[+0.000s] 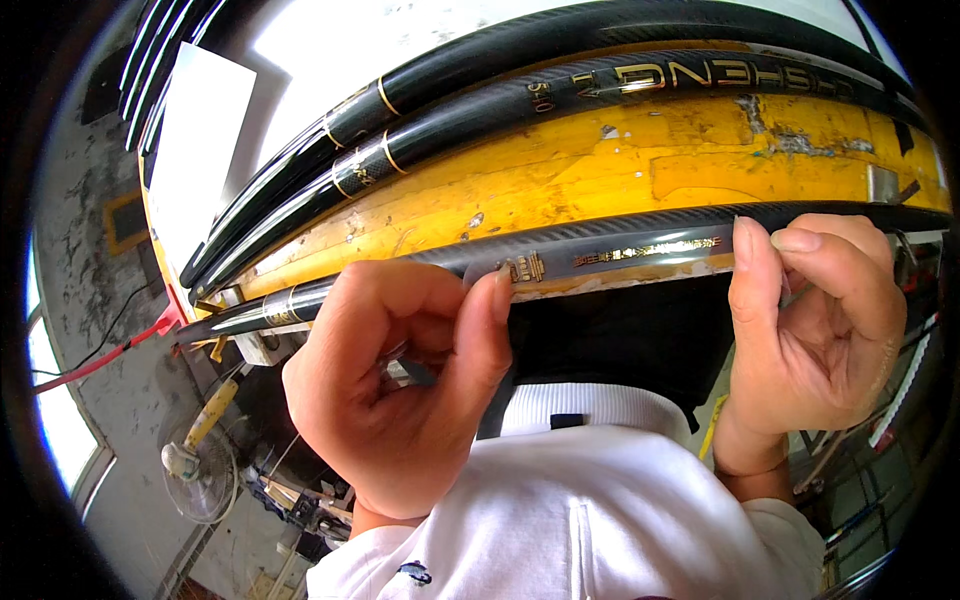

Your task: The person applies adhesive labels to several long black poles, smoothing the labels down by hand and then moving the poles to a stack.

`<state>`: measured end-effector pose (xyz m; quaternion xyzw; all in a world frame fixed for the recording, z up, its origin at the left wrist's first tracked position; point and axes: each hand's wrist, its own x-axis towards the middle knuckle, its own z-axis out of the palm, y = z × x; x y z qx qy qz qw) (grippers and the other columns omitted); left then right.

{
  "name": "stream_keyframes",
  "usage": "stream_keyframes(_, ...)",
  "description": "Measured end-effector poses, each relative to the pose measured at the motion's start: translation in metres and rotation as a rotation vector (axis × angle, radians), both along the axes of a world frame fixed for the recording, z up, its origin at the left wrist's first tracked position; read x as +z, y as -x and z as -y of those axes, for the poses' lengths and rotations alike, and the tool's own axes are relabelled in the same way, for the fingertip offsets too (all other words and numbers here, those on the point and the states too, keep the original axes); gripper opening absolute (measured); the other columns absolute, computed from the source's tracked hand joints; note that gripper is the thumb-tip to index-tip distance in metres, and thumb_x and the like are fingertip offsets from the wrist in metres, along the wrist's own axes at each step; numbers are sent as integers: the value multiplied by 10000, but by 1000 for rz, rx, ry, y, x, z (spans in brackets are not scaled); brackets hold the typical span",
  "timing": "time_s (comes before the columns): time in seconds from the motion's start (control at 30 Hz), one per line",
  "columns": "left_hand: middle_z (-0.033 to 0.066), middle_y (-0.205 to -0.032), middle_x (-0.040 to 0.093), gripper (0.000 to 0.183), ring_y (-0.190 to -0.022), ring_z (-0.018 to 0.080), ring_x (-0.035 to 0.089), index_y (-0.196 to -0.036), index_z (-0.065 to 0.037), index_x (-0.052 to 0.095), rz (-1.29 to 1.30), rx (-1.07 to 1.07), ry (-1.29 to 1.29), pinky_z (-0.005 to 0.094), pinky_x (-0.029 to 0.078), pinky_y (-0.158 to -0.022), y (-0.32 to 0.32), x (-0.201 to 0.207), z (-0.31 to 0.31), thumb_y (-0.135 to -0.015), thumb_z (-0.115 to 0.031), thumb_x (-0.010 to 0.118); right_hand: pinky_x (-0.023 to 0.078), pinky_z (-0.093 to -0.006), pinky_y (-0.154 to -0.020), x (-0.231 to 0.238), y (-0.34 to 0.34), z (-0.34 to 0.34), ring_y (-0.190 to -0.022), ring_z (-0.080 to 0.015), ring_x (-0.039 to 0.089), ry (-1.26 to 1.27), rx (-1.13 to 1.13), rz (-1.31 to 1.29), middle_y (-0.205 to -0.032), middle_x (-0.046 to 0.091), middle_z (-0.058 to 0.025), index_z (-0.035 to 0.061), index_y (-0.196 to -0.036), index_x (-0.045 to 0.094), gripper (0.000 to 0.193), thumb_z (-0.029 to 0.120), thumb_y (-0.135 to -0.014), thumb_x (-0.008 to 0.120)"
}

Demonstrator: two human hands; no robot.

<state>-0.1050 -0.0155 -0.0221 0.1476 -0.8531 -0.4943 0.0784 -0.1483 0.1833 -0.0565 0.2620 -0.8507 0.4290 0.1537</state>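
A clear strip with small gold lettering (650, 250) is stretched between my hands, along a glossy black carbon-weave rod (245, 317) at the bench's near edge. My left hand (400, 370) pinches the strip's left end between thumb and forefinger, by a gold emblem. At the other end, my right hand (820, 320) has thumb and forefinger closed on the strip. Both hands are close against the rod; whether the strip touches it I cannot tell. Gold bands ring the rod's left part.
Two more black rods (470, 130) with gold bands lie across the scuffed yellow bench (560, 175). A white sheet (205, 120) is at the far left. A metal bracket (882, 185) sits at right. On the floor side are a fan (200, 475) and a red cable (100, 370).
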Motion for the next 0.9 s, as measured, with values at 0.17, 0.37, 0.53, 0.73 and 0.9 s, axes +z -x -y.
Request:
stream_keyframes(0.17, -5, -603, 544, 184, -449, 24, 463, -767, -16, 542, -23, -21, -8, 155, 333, -391, 0, -3, 2, -822, -15, 718, 436, -199, -581, 0, -3, 4, -705, -126, 529, 10, -50, 16, -895, 588, -120, -15, -1034, 543, 367, -189, -739, 675)
stream_keyframes(0.37, 3, -603, 550, 182, -456, 27, 469, -760, -6, 544, -49, -75, -6, 152, 328, -408, 1, -5, 7, -807, 17, 719, 494, -224, -656, 2, -10, 4, -760, -145, 570, 6, -138, 72, -905, 606, -130, -30, -1025, 560, 286, -148, -785, 663)
stream_keyframes(0.53, 13, -627, 564, 158, -466, 32, 480, -782, 5, 552, -41, -96, -15, 154, 342, -422, 0, -2, 9, -807, 35, 705, 512, -237, -699, -3, -15, 8, -790, -155, 590, 50, -223, 77, -926, 615, -140, -37, -1014, 572, 247, -137, -803, 654)
stream_keyframes(0.73, 24, -652, 573, 156, -477, 37, 488, -783, 4, 549, -39, -140, 1, 161, 352, -424, 0, -1, 12, -805, 46, 698, 475, -218, -627, -1, -10, 15, -752, -142, 565, 53, -215, 20, -917, 604, -126, -18, -979, 587, 284, -146, -749, 696)
stream_keyframes(0.9, 26, -635, 571, 169, -472, 37, 487, -767, 1, 543, -19, -125, 15, 158, 348, -422, 1, 0, 11, -803, 47, 701, 542, -249, -726, 1, -12, 9, -824, -163, 617, 25, -177, 65, -961, 628, -160, -51, -1008, 583, 219, -134, -814, 642)
